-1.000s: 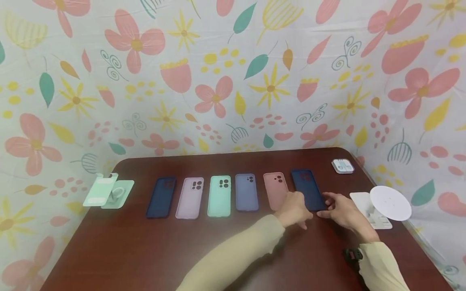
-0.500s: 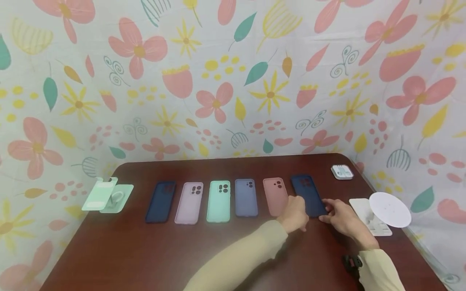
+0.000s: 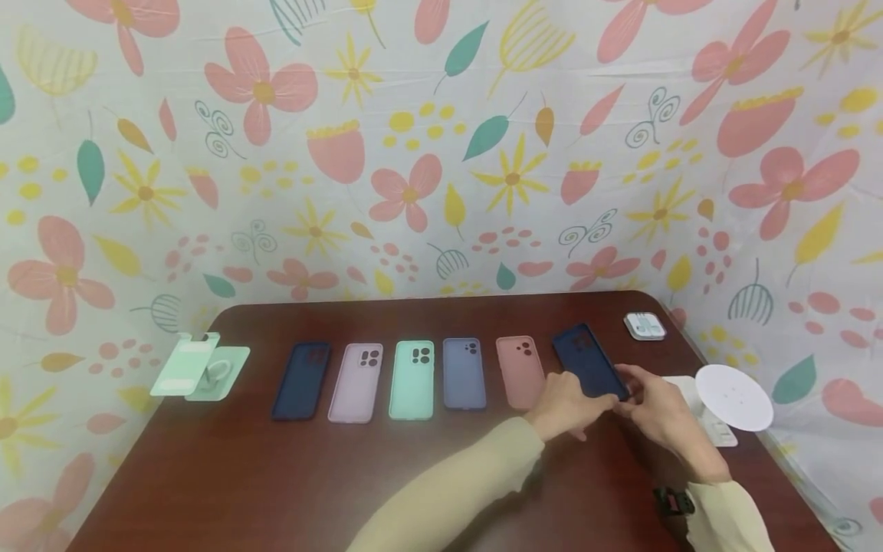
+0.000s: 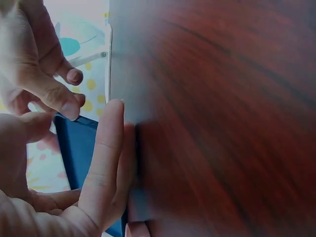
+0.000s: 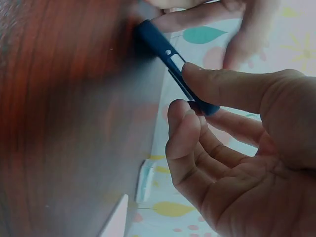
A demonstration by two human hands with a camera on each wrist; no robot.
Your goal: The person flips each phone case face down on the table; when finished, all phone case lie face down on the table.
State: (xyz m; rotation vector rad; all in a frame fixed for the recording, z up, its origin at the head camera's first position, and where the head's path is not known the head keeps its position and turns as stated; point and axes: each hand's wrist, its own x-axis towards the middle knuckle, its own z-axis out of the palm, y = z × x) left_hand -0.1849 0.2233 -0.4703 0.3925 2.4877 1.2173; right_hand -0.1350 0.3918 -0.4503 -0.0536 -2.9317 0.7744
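At the right end of a row of phone cases, a dark blue phone case (image 3: 585,359) is tipped up at its near end. My right hand (image 3: 658,406) pinches its near right corner; in the right wrist view the thumb presses the slotted end of the case (image 5: 159,43) with a curled finger opposite. From the left, my left hand (image 3: 564,406) holds the near end, thumb stretched along the edge. The left wrist view has the case (image 4: 76,148) between that thumb and long fingers. A pink phone case (image 3: 520,372) lies flat just left of it.
Further left lie blue-grey (image 3: 464,376), mint (image 3: 411,383), lilac (image 3: 355,383) and another dark blue phone case (image 3: 301,383). A mint folding stand (image 3: 186,368) is at the left edge. On the right are a white stand with a round plate (image 3: 733,396) and a small white boxed item (image 3: 645,326).
The dark blue case's near end has lifted and the case has turned slightly. My left thumb has reached across to its near edge, and my right hand has closed on the corner.
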